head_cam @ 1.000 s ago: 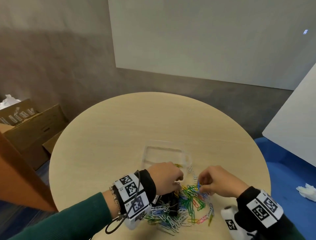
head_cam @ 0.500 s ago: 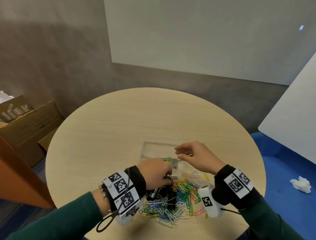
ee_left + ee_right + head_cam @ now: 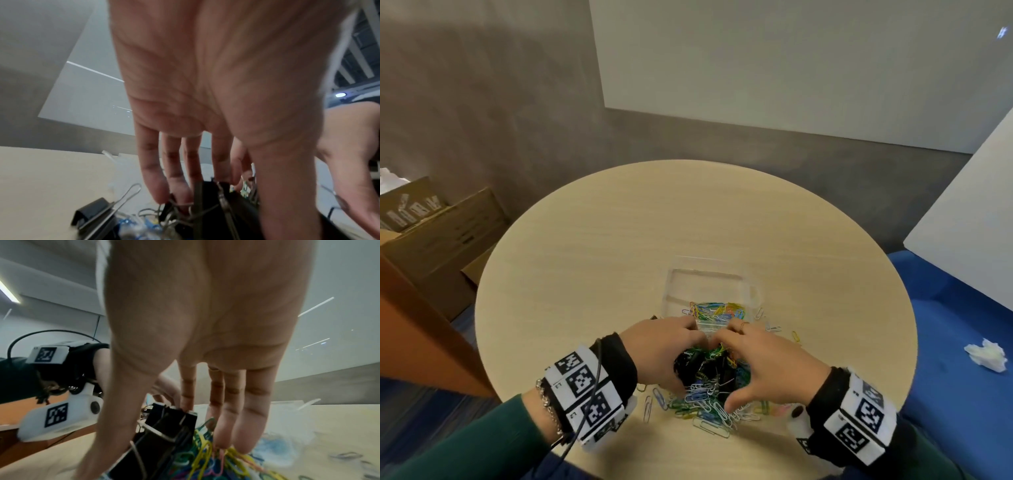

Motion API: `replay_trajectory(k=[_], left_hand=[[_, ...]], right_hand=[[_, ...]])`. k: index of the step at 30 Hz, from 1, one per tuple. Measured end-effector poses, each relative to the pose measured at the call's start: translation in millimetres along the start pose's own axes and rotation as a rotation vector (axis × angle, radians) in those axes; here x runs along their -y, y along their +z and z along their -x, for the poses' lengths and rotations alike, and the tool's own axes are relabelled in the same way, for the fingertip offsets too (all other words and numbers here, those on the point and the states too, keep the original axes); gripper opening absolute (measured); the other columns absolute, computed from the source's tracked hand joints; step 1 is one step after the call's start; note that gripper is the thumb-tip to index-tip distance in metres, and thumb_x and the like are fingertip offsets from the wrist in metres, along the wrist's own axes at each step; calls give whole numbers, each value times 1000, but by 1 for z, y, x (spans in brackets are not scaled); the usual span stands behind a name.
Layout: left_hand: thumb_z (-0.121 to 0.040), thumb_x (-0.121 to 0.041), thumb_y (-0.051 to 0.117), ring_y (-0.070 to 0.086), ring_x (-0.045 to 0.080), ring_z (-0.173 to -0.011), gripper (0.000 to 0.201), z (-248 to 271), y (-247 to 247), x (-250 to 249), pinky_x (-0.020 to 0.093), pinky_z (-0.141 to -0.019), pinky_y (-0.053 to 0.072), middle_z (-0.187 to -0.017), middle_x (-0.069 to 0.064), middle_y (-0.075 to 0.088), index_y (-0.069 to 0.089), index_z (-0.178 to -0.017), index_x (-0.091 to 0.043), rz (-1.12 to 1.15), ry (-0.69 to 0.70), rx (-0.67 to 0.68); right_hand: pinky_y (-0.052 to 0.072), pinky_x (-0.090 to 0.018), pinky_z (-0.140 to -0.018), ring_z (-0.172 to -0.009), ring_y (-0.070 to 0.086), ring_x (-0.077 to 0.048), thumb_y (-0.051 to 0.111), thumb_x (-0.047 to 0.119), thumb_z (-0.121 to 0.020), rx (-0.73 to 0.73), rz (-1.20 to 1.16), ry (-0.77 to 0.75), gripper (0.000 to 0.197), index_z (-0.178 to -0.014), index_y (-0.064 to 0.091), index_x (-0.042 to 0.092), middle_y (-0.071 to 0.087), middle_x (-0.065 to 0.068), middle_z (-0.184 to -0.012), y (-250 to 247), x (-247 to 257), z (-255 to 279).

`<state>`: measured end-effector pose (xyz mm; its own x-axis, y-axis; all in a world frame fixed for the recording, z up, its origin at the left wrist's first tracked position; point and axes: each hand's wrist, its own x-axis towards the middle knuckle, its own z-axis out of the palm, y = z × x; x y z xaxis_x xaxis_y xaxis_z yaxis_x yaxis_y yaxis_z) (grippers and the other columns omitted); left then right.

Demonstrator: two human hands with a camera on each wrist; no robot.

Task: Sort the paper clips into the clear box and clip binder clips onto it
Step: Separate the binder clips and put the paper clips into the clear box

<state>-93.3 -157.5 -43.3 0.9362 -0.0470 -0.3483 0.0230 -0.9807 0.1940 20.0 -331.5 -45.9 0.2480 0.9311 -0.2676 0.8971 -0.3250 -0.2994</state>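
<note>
We see both hands low in the centre of the head frame, cupped around a pile of paper clips and black binder clips on the round table. The left hand sits left of centre, fingers straight and angled down into the pile; in the left wrist view its fingertips touch wire handles and a black binder clip, nothing clearly pinched, so we read it as released. Another binder clip lies at lower left of that view, apart from the fingers. The right hand mirrors it right of centre, thumb down at the near edge of the pile. In the right wrist view its fingers are straight, tips pressing into coloured paper clips, a binder clip between thumb and fingers; also released, scooping rather than grasping. The clear box sits just above the hands in the head frame, touching the pile's far edge, with a bunch of coloured clips already inside its near part. A few stray clips lie just right of the box. A cardboard box stands at the left edge, a crumpled tissue on the blue floor at the right.
</note>
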Motion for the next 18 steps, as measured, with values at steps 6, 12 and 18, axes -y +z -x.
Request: replay_trajectory(k=[6, 12, 18], left_hand=[[-76, -20, 75, 54, 20, -108, 51, -4, 3, 0, 36, -89, 46, -120, -2, 50, 55, -123, -26, 101, -6, -87], [-79, -25, 74, 54, 12, -107, 51, -2, 9, 10, 21, -86, 44, -123, -7, 52, 56, -126, -30, 199, 33, -165], [-79, -37, 74, 59, 1, -91, 46, 9, 3, 17, 17, -74, 50, -113, -13, 57, 58, -122, -31, 362, 77, -259]], right_hand=[[41, -30, -67, -83, 47, -14, 78, 33, -72, -53, -85, 8, 50, -113, 50, 31, 44, 6, -106, 9, 1, -7], [50, -35, -75, -91, 52, -13, 74, 45, -72, -61, -99, 12, 45, -112, 54, 37, 41, 9, -112, 4, -7, -5], [51, -38, -73, -88, 53, -13, 73, 46, -70, -78, -150, 17, 40, -105, 55, 36, 39, 12, -111, 3, -16, -6]])
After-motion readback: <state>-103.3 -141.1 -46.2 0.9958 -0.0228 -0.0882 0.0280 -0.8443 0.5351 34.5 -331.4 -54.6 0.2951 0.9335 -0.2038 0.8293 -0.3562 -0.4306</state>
